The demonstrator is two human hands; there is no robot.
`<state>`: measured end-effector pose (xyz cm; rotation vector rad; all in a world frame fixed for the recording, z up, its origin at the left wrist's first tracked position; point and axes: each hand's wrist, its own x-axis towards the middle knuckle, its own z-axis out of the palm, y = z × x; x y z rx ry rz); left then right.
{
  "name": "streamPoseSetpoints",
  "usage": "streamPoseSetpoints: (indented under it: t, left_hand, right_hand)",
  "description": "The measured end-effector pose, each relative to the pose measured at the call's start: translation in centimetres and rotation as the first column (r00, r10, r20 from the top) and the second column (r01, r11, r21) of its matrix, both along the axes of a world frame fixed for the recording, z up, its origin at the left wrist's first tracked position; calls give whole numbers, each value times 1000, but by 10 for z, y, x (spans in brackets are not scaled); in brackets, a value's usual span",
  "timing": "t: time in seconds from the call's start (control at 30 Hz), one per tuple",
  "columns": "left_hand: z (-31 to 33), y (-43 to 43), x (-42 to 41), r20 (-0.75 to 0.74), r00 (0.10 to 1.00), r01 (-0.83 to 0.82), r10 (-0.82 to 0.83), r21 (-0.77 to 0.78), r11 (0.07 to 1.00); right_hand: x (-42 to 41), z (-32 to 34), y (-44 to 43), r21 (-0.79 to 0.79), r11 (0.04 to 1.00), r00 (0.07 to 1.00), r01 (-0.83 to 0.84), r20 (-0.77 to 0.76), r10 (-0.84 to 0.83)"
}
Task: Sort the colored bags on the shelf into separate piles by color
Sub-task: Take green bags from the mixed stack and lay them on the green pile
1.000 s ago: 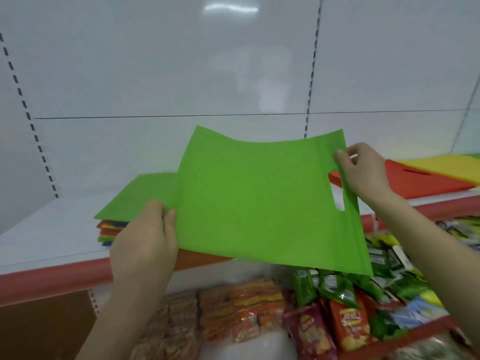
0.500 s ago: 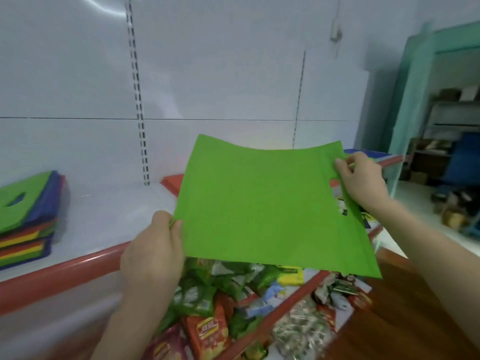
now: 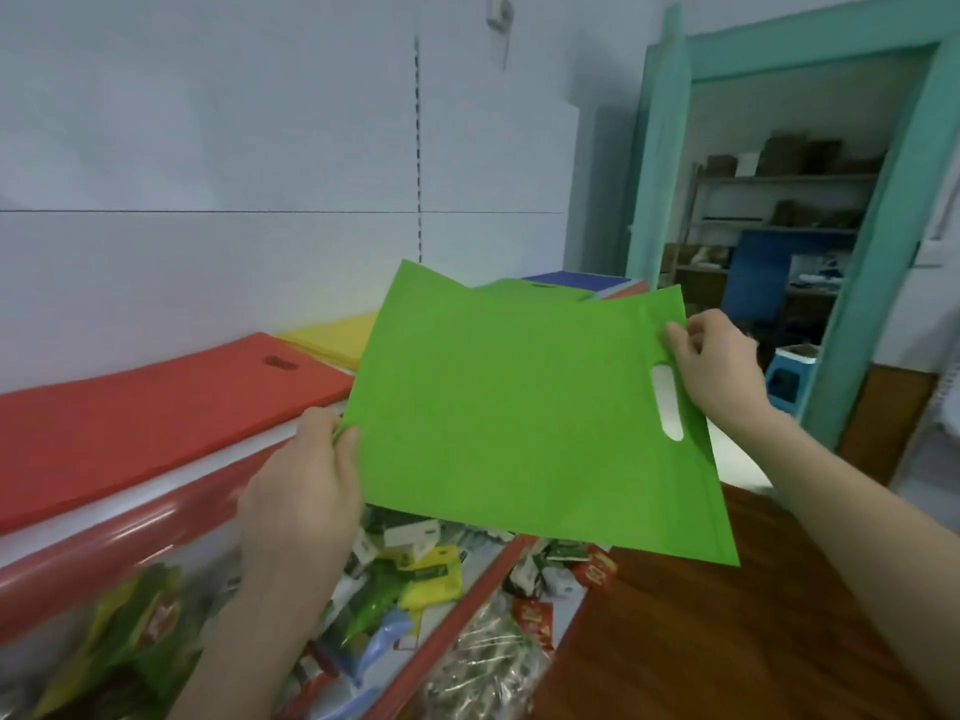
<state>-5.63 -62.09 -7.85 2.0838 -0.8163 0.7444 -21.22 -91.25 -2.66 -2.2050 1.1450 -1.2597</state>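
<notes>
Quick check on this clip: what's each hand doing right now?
Left hand: pinches the left edge of the green bag.
Right hand: grips the same bag's right edge, above its handle slot.

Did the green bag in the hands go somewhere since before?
Yes. The green bag went right along the shelf: the red pile was on its right before, and is on its left now.
</notes>
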Motion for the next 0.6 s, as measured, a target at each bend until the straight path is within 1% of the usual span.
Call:
streamPoseSetpoints:
  t: [0.2, 0.33, 0.47, 0.6]
  left_hand:
    - [4, -122, 37, -34, 995, 97, -96, 36, 995]
    - [10, -199, 54, -6, 983, 185, -185, 30, 982]
    - [9, -270, 61, 13, 955, 295, -296, 52, 954]
    - [8, -346, 60, 12, 943, 332, -333, 50, 942]
  right_hand:
    - [9, -1, -94, 0, 995, 995, 101, -25, -101]
    - [3, 0, -153, 2, 982, 982, 189, -22, -189]
    - [-8, -8, -201, -7, 961, 960, 277, -38, -277]
    - [-18, -14, -258, -10, 946, 946, 324, -33, -324]
